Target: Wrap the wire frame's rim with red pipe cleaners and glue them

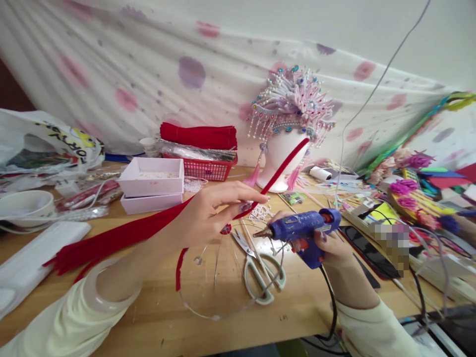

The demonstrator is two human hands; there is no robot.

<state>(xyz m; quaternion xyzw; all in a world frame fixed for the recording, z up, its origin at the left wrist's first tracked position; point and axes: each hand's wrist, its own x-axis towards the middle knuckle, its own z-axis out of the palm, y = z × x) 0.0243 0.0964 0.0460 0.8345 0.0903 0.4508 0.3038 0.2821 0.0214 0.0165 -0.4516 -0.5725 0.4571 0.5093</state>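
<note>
My left hand (223, 206) pinches a fuzzy red pipe cleaner (284, 168) that slants up to the right. In my right hand (330, 248) is a blue hot glue gun (301, 228), its metal nozzle pointing left, just below the pipe cleaner. Under my left hand is a thin wire hoop (213, 317), with a red fuzzy section (180, 270) on its left side; whether a hand touches the hoop I cannot tell. Scissors (256, 277) with pale green handles lie by the hoop. A bundle of red pipe cleaners (122, 240) lies behind my left forearm.
White boxes (151, 178) and a red basket (208, 168) stand at the back. A white mannequin head (273, 153) wears a beaded headdress (293, 99). On the right lie a dark phone (368, 250), cables and artificial flowers (405, 193). A black cord (332, 307) trails from the glue gun.
</note>
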